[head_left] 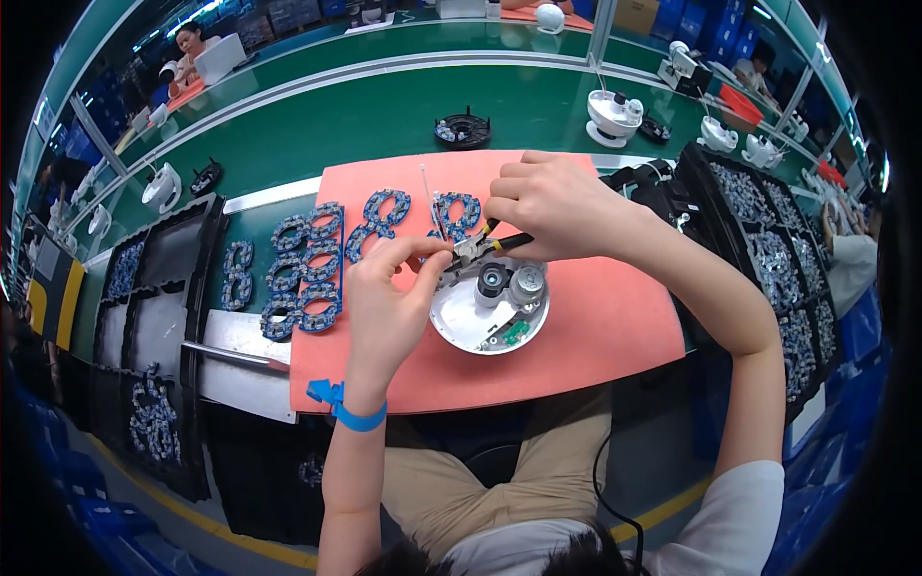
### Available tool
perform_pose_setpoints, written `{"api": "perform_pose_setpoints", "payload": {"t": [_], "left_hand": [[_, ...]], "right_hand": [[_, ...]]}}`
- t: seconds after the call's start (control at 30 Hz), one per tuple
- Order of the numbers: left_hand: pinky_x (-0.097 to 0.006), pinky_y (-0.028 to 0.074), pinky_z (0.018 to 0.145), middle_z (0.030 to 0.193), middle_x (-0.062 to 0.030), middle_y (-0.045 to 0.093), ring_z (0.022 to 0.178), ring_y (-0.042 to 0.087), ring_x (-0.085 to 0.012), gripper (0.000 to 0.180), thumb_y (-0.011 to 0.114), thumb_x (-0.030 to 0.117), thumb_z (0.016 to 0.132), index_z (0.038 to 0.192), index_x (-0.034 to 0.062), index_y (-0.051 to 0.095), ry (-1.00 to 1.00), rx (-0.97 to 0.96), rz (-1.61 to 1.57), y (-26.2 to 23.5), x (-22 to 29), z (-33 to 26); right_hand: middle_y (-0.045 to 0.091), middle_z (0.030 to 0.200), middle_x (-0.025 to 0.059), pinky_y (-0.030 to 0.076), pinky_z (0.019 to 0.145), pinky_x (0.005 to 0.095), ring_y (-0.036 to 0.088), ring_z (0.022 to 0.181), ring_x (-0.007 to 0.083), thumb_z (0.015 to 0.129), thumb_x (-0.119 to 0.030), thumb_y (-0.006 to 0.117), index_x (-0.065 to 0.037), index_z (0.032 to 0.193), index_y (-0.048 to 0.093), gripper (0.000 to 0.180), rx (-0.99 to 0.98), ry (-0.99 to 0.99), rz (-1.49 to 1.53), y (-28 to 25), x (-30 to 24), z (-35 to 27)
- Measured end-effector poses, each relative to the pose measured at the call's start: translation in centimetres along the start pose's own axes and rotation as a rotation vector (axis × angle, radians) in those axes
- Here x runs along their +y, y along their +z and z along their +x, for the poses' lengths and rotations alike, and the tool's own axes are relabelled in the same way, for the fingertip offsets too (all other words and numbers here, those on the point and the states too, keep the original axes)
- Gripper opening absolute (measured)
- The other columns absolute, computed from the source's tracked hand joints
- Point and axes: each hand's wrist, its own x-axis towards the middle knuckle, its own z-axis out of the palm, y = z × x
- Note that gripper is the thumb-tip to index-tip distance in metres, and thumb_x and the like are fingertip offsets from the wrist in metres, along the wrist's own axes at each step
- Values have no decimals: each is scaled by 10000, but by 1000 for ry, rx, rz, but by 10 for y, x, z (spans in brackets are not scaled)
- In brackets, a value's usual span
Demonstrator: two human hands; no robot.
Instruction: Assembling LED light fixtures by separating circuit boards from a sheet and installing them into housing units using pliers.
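Observation:
My right hand [545,204] is closed around cutting pliers [511,244] with black and yellow handles. The plier jaws meet a small whitish piece at the fingertips of my left hand [392,293], which is pinched together; what exactly it grips is too small to tell. Just below both hands a round white housing [459,324] lies open on the pink mat [595,317]. Inside it are a black lens module [494,279], a silver round part [527,284] and a bit of green board. A thin white rod [424,187] stands up behind my left fingers.
Several blue ring-shaped circuit boards [322,259] lie left of and behind the housing. Black trays [154,336] flank the left, and a black tray of small bagged parts [768,250] the right. A black round base [462,129] and white camera units [613,117] sit on the green conveyor [384,106].

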Motion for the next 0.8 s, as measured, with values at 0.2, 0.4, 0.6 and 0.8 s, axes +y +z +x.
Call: {"api": "perform_pose_setpoints", "payload": {"t": [0.2, 0.4, 0.6, 0.8], "left_hand": [[-281, 452, 613, 727, -85, 685, 637, 582, -148, 73, 687, 35, 789, 848, 4, 717, 61, 12, 37, 2, 7, 6], [-266, 449, 710, 874, -57, 623, 790, 564, -132, 56, 608, 21, 880, 922, -17, 612, 35, 146, -66, -9, -8, -9], [-252, 460, 685, 811, -76, 577, 717, 559, -132, 73, 495, 22, 946, 909, -32, 527, -129, 39, -366, -42, -11, -68], [-215, 443, 561, 762, -70, 622, 620, 546, -98, 27, 566, 18, 925, 948, 32, 569, -694, -633, -677, -38, -21, -152]], "right_hand": [[619, 796, 26, 467, 773, 338, 602, 825, 199, 597, -256, 810, -79, 850, 648, 349, 14, 0, -6, -5, 2, -3], [631, 858, 91, 492, 807, 397, 625, 880, 280, 653, -257, 769, -65, 871, 621, 326, 215, 74, 70, 4, 10, -21], [581, 822, 82, 482, 681, 376, 577, 804, 261, 615, -218, 778, -74, 919, 595, 383, 440, 17, 288, 7, -43, -64], [611, 923, 78, 446, 649, 318, 593, 797, 193, 775, -145, 625, 16, 1017, 612, 290, 392, -146, 89, 32, -81, -92]]}}
